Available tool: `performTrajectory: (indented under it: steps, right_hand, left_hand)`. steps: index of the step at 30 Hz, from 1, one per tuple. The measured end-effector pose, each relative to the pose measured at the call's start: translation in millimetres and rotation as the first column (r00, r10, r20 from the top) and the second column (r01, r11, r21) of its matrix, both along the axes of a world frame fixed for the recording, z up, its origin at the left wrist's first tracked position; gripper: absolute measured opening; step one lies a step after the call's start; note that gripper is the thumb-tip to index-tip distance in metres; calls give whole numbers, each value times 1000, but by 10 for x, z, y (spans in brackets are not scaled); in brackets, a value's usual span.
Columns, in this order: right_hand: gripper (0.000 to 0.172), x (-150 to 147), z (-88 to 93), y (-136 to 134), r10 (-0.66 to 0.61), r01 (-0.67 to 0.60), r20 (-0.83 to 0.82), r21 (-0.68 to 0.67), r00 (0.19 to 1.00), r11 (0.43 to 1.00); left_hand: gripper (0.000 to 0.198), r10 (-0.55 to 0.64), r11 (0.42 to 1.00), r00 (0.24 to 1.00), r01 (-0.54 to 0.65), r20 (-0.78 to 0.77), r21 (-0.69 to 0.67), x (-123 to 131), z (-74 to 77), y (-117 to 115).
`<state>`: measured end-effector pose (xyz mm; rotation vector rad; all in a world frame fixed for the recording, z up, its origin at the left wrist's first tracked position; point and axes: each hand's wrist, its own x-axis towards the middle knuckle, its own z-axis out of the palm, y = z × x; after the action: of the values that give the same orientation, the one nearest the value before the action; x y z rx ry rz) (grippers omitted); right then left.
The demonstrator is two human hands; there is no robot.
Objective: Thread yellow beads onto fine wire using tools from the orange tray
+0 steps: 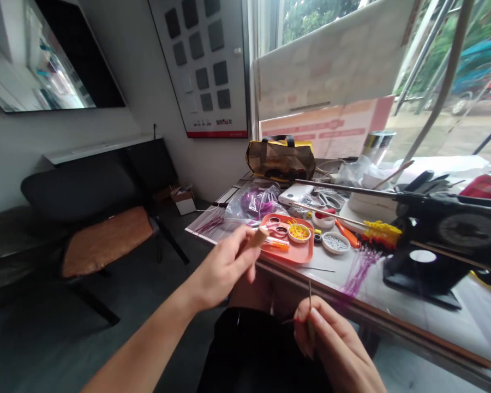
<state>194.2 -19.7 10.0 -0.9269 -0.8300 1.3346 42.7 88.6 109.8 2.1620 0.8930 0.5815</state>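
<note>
My left hand (231,259) is closed around a short tan cylinder (259,237), and its blunt end points up past the thumb. It is held off the table's front edge, near the tray. My right hand (331,333) is lower and farther right, over the lap, pinching a thin dark stick or wire (310,292) that stands nearly upright. A small reddish strand (288,321) pokes out on the left of those fingers. On the table is an orange tray (305,255) with scissors (281,231) and a small bowl (299,239) of yellow and orange pieces.
Right of the tray are a white dish (336,250) of small grey pieces, an orange-handled tool (347,233), purple strands (360,270) and a yellow bundle (382,233). A black machine (466,232) stands farther right. Behind are a bag (280,161) and plastic wrap (256,201). A chair (110,240) stands left.
</note>
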Motion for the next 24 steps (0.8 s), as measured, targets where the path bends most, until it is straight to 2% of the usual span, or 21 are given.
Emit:
performTrajectory:
  steps: [2, 5, 8, 9, 11, 13, 15, 16, 18, 19, 21, 22, 24]
  right_hand:
    - [31, -7, -3, 25, 67, -66, -32, 23, 997, 998]
    - [32, -47, -10, 74, 153, -153, -15, 41, 988, 987]
    - [30, -115, -39, 112, 210, -211, 25, 43, 977, 976]
    - [29, -141, -59, 117, 205, -206, 41, 50, 978, 977]
    - [30, -191, -110, 115, 160, -168, 87, 86, 983, 982]
    - [30, -230, -160, 97, 102, -134, 207, 145, 973, 980]
    - [27, -245, -175, 77, 58, -160, 409, 221, 911, 962]
    - [26, -241, -160, 73, 49, -205, 508, 256, 860, 945]
    - [23, -209, -82, 84, 105, -333, 632, 255, 768, 908]
    - [22, -184, -26, 99, 175, -393, 643, 213, 746, 894]
    - [22, -130, 91, 138, 389, -493, 526, 68, 757, 868]
    - [24, -110, 135, 155, 495, -537, 395, -4, 774, 844]
    - [32, -97, 162, 168, 612, -608, 106, -71, 784, 791]
  left_hand:
    - [29, 5, 991, 991, -23, -134, -130, -159, -77, -237]
    - [31, -74, 982, 952, 18, -298, -186, -271, -193, -518]
    - [24, -79, 967, 931, -16, -356, -256, -316, -286, -686]
    - [21, -85, 946, 941, -27, -327, -324, -329, -328, -717]
    - [22, -76, 867, 983, -19, -170, -498, -352, -442, -752]
    - [29, 62, 799, 998, -30, 33, -600, -359, -579, -766]
    - [33, 229, 807, 968, -132, 99, -575, -340, -688, -774]
    - [33, 272, 832, 962, -214, 40, -512, -322, -717, -779]
    - [29, 240, 899, 947, -300, -214, -318, -283, -714, -790]
    - [26, 175, 936, 917, -267, -358, -227, -268, -688, -796]
    - [20, 22, 981, 838, -122, -546, -148, -262, -625, -806]
    - [19, -52, 985, 826, -50, -561, -165, -273, -602, -810]
    - [25, -143, 961, 890, 20, -433, -275, -317, -603, -821]
